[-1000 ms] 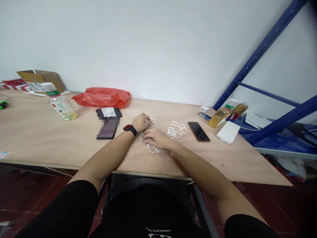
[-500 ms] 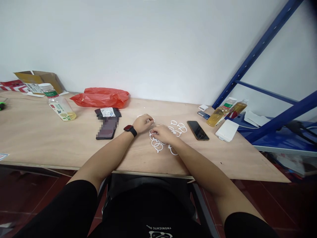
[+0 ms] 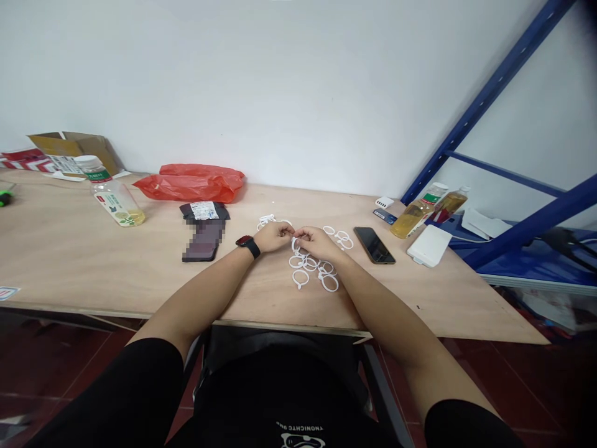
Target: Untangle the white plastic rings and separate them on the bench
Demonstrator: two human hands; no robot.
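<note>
My left hand, a dark watch on its wrist, is closed with its fingertips pinched at a white ring that shows partly behind them. Several more small white rings lie just beyond this hand. Opposite it, my right hand pinches another white ring, which hangs below its fingertips. The fingertips of both hands meet, and the exact contact is hidden. Loose white plastic rings with small eyelets lie on the table in front of my right hand, and others to its right.
On the right are a phone, a white box-like device, a drink bottle and a blue metal frame. Leftward lie a red plastic bag, a dark packet, another bottle and an open carton.
My right hand has lifted from the loose rings and moved up to my left hand, bringing a white ring. My left hand has shifted slightly nearer, uncovering rings behind it.
</note>
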